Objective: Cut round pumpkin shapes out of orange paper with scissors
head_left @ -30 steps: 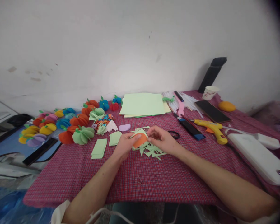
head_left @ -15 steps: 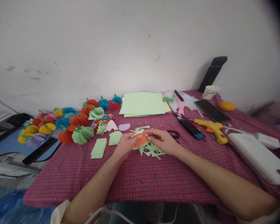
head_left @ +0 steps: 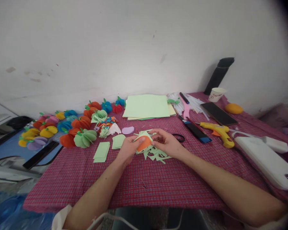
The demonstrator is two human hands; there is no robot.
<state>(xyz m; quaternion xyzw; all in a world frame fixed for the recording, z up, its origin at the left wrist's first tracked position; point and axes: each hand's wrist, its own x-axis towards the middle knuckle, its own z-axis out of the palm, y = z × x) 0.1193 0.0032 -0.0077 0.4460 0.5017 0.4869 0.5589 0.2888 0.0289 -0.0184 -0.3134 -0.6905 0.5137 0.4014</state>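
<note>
Between both hands is an orange paper piece [head_left: 144, 143] with a rounded top edge, laid against light green paper. My left hand [head_left: 130, 147] pinches its left side, thumb on the orange face. My right hand [head_left: 165, 142] has its thumb and fingertips closed on the right edge. Beneath the hands lies a heap of light green paper scraps [head_left: 157, 154]. Black scissor-like handles [head_left: 179, 137] show just beyond my right hand. Left of my hands are a stack of green rounded cutouts [head_left: 118, 141] and a stack of green rectangles [head_left: 101, 152].
Several colourful paper pumpkins [head_left: 85, 138] stand at the left. Green sheets [head_left: 146, 106] lie by the wall. On the right are a yellow glue gun [head_left: 218, 131], a utility knife [head_left: 196, 130], a phone [head_left: 218, 113], a paper cup [head_left: 216, 94] and a white power bank-like device [head_left: 266, 163].
The orange piece has turned to stand more upright and shows more of its face. My right fingers have shifted slightly up along its edge.
</note>
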